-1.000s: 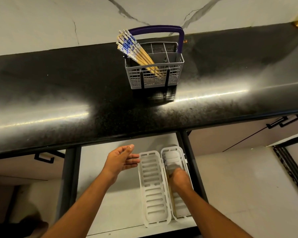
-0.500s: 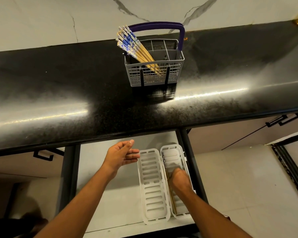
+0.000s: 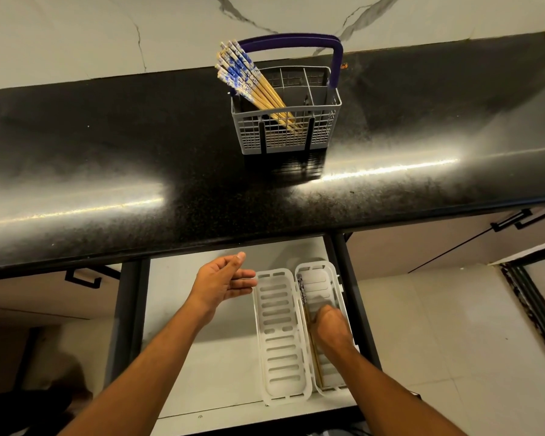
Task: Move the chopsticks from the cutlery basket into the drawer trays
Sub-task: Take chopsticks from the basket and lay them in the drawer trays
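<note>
A grey cutlery basket (image 3: 285, 136) with a purple handle stands on the black countertop (image 3: 123, 158). Several blue-and-white-topped chopsticks (image 3: 249, 80) lean out of its left compartment. Below, the open drawer (image 3: 208, 357) holds two white slotted trays side by side. The left tray (image 3: 277, 330) holds nothing. In the right tray (image 3: 318, 278), chopsticks (image 3: 302, 292) lie along the left edge. My right hand (image 3: 329, 325) is palm down on them, fingers curled. My left hand (image 3: 221, 283) hovers open beside the left tray, palm facing right.
The countertop's front edge overhangs the back of the drawer. Dark drawer rails (image 3: 350, 278) flank the drawer. Cabinet fronts with black handles (image 3: 523, 218) sit to either side. A marble wall (image 3: 107, 33) rises behind the counter, and pale floor tiles (image 3: 438, 341) lie to the right.
My right hand has shifted slightly right in the right tray, uncovering the chopsticks along its left edge. My left hand stays open beside the trays.
</note>
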